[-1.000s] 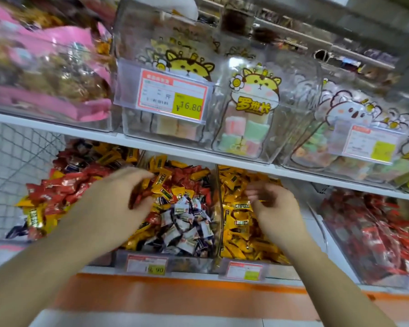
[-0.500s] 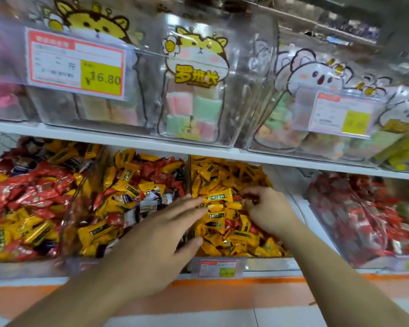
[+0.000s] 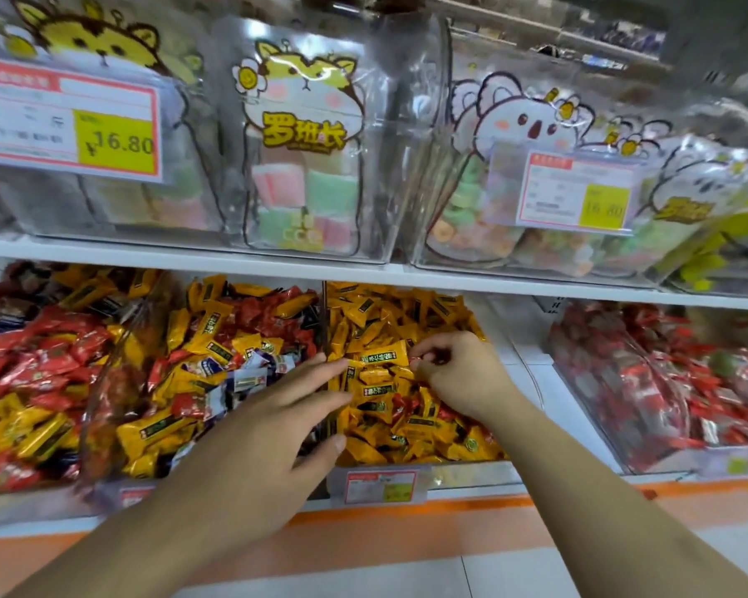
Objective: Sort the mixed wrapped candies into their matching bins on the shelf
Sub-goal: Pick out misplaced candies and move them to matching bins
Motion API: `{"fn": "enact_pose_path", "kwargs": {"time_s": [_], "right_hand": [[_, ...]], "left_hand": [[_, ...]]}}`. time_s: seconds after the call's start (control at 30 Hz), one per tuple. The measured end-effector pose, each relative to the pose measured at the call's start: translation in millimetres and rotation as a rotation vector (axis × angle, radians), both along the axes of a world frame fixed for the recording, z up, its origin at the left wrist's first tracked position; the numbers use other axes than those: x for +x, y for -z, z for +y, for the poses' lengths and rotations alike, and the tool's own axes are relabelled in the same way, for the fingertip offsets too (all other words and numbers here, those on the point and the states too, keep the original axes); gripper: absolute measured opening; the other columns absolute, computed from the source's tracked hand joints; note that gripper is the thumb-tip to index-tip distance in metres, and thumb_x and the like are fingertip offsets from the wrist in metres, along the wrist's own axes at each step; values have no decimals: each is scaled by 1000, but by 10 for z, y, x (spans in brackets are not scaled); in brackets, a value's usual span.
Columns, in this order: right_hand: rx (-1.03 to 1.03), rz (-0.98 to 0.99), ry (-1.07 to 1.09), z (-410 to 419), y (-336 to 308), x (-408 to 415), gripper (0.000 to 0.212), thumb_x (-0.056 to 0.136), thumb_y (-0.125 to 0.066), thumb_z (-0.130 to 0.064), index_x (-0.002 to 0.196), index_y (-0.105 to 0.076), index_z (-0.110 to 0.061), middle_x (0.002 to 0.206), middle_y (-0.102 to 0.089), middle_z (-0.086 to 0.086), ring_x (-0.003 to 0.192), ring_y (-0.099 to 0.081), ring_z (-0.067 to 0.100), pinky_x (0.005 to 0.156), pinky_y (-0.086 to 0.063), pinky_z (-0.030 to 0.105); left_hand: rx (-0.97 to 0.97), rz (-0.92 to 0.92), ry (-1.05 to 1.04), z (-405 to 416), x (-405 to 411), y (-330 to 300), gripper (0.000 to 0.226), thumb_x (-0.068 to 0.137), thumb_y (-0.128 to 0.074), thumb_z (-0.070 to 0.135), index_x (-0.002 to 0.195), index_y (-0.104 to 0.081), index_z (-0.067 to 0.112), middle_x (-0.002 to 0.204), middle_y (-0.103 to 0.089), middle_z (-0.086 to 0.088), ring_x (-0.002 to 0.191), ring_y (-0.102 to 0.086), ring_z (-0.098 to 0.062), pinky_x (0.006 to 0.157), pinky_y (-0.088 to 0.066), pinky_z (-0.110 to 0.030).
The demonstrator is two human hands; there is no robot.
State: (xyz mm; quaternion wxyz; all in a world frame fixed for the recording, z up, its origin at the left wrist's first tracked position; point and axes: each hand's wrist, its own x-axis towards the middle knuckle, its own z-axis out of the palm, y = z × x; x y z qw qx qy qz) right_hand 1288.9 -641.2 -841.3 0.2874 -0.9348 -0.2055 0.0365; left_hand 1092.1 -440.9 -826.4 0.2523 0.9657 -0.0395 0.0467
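On the lower shelf, a clear bin of yellow wrapped candies point(image 3: 407, 321) holds a few stray red ones point(image 3: 400, 401). My right hand point(image 3: 458, 373) is inside it, fingertips pinching a small red-wrapped candy point(image 3: 419, 361). My left hand point(image 3: 268, 429) lies flat with straight fingers over the divider, its fingertips reaching the yellow candies. Left of it stands a mixed bin point(image 3: 217, 364) with yellow, red and white-blue candies. A further mixed bin point(image 3: 31, 373) of red and yellow ones sits at far left.
A bin of red wrapped candies point(image 3: 666, 381) stands at lower right behind a white gap of shelf point(image 3: 519, 338). The upper shelf carries clear bins with bagged pastel sweets point(image 3: 303, 196) and price tags point(image 3: 65, 123). An orange strip point(image 3: 407, 524) edges the shelf front.
The camera has moved closer and rightward along the shelf. My left hand has slid from the mixed bin to the yellow bin's edge. My right hand has drawn its fingertips together on a red candy.
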Motion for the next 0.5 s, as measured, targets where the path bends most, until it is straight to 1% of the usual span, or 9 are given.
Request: {"fn": "enact_pose_path", "kwargs": {"time_s": [0.1, 0.17, 0.23, 0.3, 0.33, 0.37, 0.4, 0.43, 0.5], "right_hand": [[20, -6, 5, -27, -34, -43, 6, 92, -75, -30, 86, -77, -32, 85, -71, -15, 59, -58, 1, 55, -46, 20], [20, 3, 13, -48, -43, -67, 9, 91, -77, -30, 82, -73, -32, 88, -71, -14, 57, -59, 4, 56, -47, 23], [11, -12, 16, -63, -56, -98, 12, 89, -79, -26, 83, -70, -32, 92, -69, -15, 68, -62, 4, 58, -43, 17], [29, -6, 11, -65, -80, -129, 18, 88, -80, -21, 94, -69, -35, 95, -67, -17, 83, -62, 1, 61, -40, 9], [36, 10, -2, -63, -88, -143, 25, 88, -80, -20, 102, -70, -37, 97, -67, -18, 85, -62, 0, 62, -40, 8], [28, 27, -15, -57, -93, -156, 29, 89, -79, -19, 109, -70, -38, 99, -66, -19, 82, -61, 0, 61, -41, 9], [8, 34, -24, -48, -98, -170, 29, 91, -78, -20, 112, -70, -38, 102, -65, -19, 77, -61, 0, 60, -43, 11], [-15, 34, -28, -39, -101, -174, 26, 92, -77, -21, 110, -72, -38, 105, -65, -19, 69, -60, 0, 56, -45, 14], [-11, 34, -21, -47, -118, -180, 18, 92, -76, -21, 100, -74, -37, 104, -67, -15, 54, -62, 3, 48, -45, 15]], "left_hand": [[-1, 8, 4, 1, -2, -8, 45, 104, -42, 55, 149, -41, 51, 155, 11, 49, 139, 22, 25, 106, -2, -4], [-10, 7, 9, 9, -5, -8, 45, 105, -42, 54, 149, -43, 50, 156, 11, 48, 139, 23, 25, 107, -2, -4], [-12, 10, 10, 18, -13, -7, 44, 105, -41, 54, 149, -43, 50, 157, 11, 47, 139, 24, 25, 108, -1, -5], [-19, 5, 10, 23, -21, -12, 45, 105, -41, 55, 149, -43, 49, 158, 11, 47, 139, 23, 25, 109, 0, -6], [-22, 1, 11, 25, -22, -13, 45, 105, -41, 55, 149, -44, 49, 158, 10, 46, 139, 23, 25, 110, 0, -7], [-24, -2, 13, 28, -25, -14, 45, 105, -41, 55, 149, -44, 48, 158, 10, 46, 140, 23, 25, 112, -2, -8], [-27, -4, 15, 31, -27, -13, 45, 105, -41, 55, 149, -44, 48, 159, 9, 46, 140, 22, 25, 114, -3, -10], [-32, -7, 15, 34, -32, -11, 45, 105, -41, 55, 149, -44, 48, 159, 9, 46, 140, 21, 25, 115, -5, -11], [-44, -13, 16, 40, -41, -4, 45, 105, -42, 55, 149, -45, 47, 159, 7, 45, 141, 19, 24, 115, -8, -13]]}}
